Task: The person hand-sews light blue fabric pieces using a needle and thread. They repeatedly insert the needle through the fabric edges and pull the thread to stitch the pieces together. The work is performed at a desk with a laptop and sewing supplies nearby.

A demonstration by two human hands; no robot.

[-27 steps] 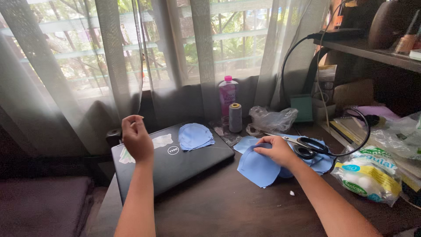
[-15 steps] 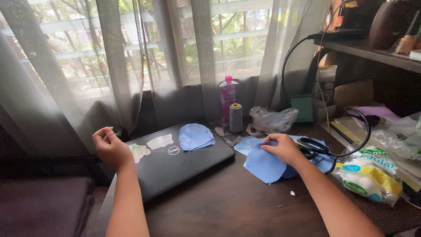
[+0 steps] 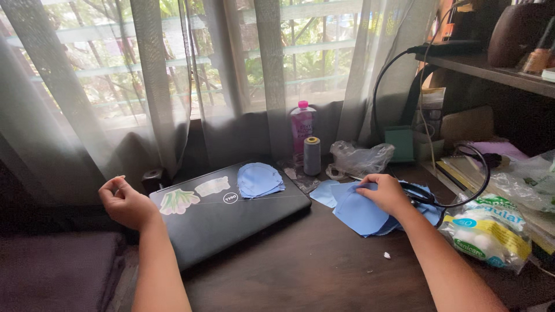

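Left hand point(image 3: 124, 202) curled, raised; right hand point(image 3: 386, 193) pressing blue fabric point(image 3: 361, 212).

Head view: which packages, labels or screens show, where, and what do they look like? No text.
Cotton-ball bag: right desk edge, clear plastic, green, yellow and blue print.
Pink bottle: by the window, pink cap, pale label.
Closed laptop: desk left, black lid, round logo, two pale stickers; no screen showing.
Empty clear plastic bag: behind the blue fabric pieces under the right hand.
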